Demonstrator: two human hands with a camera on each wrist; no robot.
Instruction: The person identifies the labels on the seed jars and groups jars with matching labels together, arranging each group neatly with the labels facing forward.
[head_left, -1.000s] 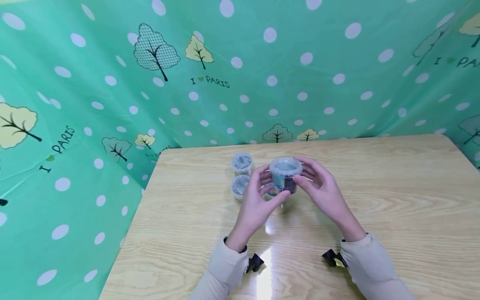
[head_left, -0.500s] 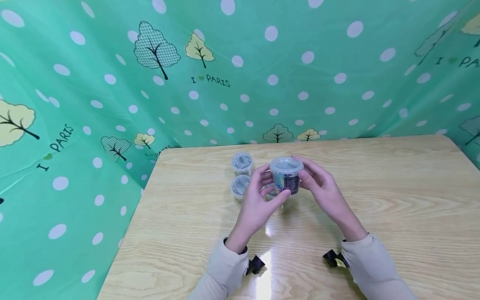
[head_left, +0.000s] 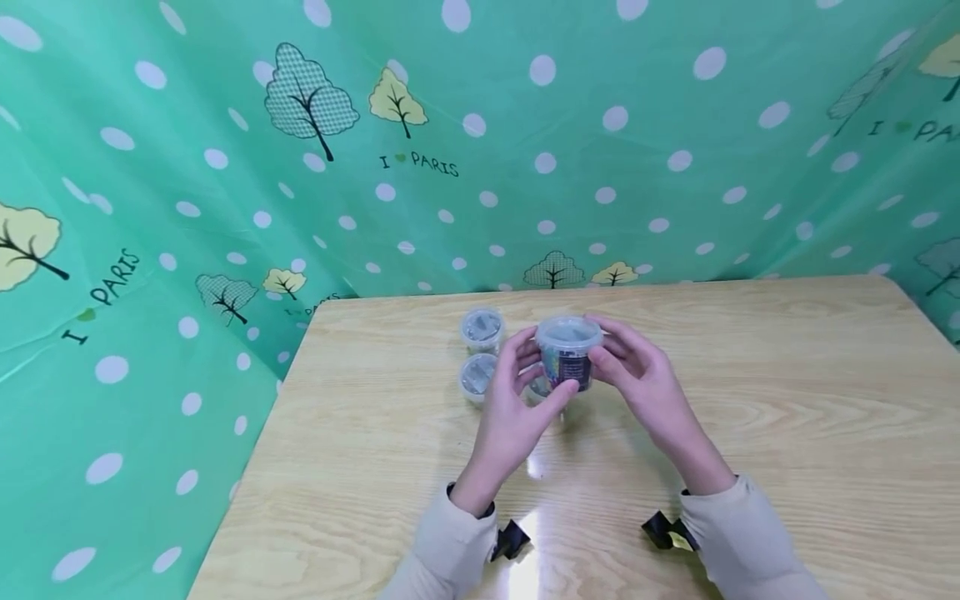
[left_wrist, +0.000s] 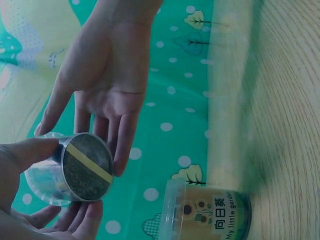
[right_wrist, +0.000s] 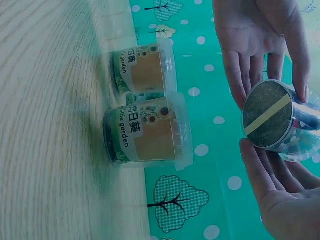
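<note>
A clear-lidded plastic cup with a dark printed label is held upright above the table. My left hand grips it from the left, thumb on the near side and fingers round the far side. From the right, my right hand holds it with the thumb near the rim. The left wrist view shows the cup's round dark base crossed by a pale strip. Behind the left fingers, a third standing cup is mostly hidden.
Two similar lidded cups, a far cup and a nearer cup, stand on the wooden table left of the hands. Sunflower pictures mark a standing cup's label. A green dotted cloth hangs behind.
The held cup has turned slightly, baring more of its dark label panel. My right thumb came off the label and is back against the cup's right side. The left hand stays gripping.
</note>
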